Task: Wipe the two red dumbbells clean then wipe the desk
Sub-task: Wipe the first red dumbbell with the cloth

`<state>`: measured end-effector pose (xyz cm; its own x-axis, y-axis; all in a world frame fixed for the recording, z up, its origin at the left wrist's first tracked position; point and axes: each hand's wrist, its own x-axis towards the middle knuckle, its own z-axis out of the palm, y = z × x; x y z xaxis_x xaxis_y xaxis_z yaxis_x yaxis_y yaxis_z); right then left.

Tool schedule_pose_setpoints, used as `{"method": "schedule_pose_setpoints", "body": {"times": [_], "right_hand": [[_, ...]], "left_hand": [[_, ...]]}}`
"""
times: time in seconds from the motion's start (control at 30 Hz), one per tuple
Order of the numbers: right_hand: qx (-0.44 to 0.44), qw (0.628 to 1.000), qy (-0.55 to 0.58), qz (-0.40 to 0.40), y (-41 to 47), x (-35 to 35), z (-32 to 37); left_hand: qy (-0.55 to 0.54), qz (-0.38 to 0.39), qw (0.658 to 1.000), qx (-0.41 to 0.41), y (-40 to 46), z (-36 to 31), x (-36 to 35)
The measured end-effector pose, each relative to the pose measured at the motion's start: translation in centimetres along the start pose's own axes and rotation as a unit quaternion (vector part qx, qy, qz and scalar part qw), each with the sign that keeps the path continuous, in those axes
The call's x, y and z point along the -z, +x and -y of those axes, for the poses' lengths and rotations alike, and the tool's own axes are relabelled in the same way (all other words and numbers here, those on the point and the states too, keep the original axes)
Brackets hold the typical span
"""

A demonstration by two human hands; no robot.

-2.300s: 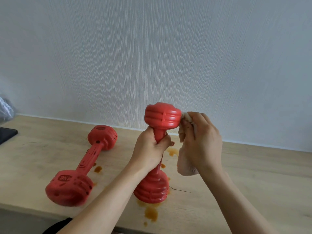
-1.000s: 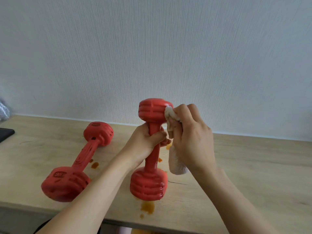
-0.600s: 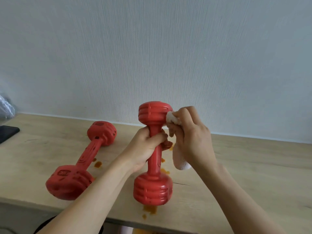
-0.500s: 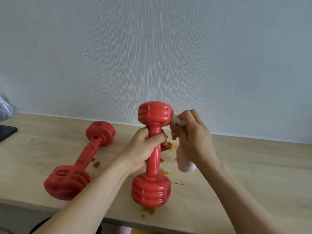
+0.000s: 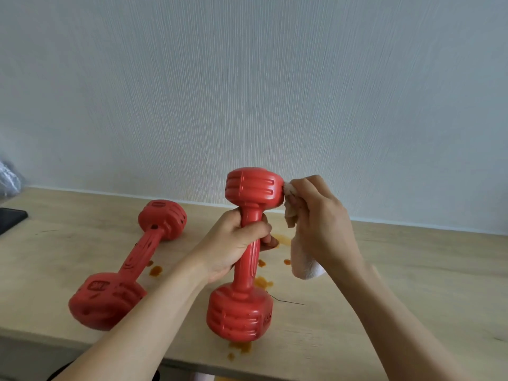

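One red dumbbell stands nearly upright in the middle of the light wooden desk, its lower head at the desk surface. My left hand is shut around its handle. My right hand holds a white cloth and presses a bunched corner against the right side of the dumbbell's upper head. The second red dumbbell lies flat on the desk to the left, apart from both hands. Orange-brown stains dot the desk around both dumbbells.
A dark flat object lies at the desk's far left, with a crinkled plastic bag behind it. A thin dark crack runs right of the upright dumbbell. The wall stands close behind. More stains sit by the front edge.
My right hand with the cloth has kept rubbing around the upper head, shifting from its front to its right side. The held dumbbell has tilted and turned slightly in my left hand.
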<state>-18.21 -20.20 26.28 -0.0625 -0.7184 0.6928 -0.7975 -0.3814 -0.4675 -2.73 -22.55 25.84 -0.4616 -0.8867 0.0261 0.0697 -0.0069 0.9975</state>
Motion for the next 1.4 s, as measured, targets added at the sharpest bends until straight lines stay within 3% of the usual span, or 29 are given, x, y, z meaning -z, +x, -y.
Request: {"method": "schedule_pose_setpoints", "body": {"times": [0.17, 0.33, 0.5, 0.63, 0.87, 1.2, 1.3, 1.4], "right_hand": [[0.065, 0.996, -0.056, -0.017, -0.2, 0.6, 2.3], [-0.036, 0.998, -0.039, 0.013, -0.2, 0.4, 0.3], [-0.034, 0.996, -0.078, 0.027, -0.8, 0.0, 1.0], [-0.005, 0.997, -0.076, -0.013, -1.3, 0.2, 2.9], [0.049, 0.991, -0.072, -0.097, -1.1, 0.3, 3.7], [-0.060, 0.995, 0.020, -0.074, 0.0, 0.7, 0.5], [-0.135, 0.984, 0.106, -0.050, 0.5, 1.3, 0.1], [-0.189, 0.961, 0.203, -0.008, 0.4, 1.7, -0.7]], "left_hand": [[-0.021, -0.013, 1.000, -0.006, 0.3, 0.3, 0.1], [0.010, 0.024, 1.000, -0.010, -0.1, 0.1, -0.1], [-0.018, 0.010, 1.000, -0.009, 0.1, 0.4, 0.1], [-0.051, 0.012, 0.998, -0.024, 0.3, 0.5, 0.4], [-0.004, 0.020, 0.999, -0.038, 0.6, 0.6, 0.3], [0.006, 0.075, 0.996, -0.046, 0.7, 0.4, 0.1], [0.039, 0.137, 0.988, -0.055, 0.4, 0.3, -0.3], [0.077, 0.100, 0.990, -0.064, 0.4, 0.1, -0.6]]}}
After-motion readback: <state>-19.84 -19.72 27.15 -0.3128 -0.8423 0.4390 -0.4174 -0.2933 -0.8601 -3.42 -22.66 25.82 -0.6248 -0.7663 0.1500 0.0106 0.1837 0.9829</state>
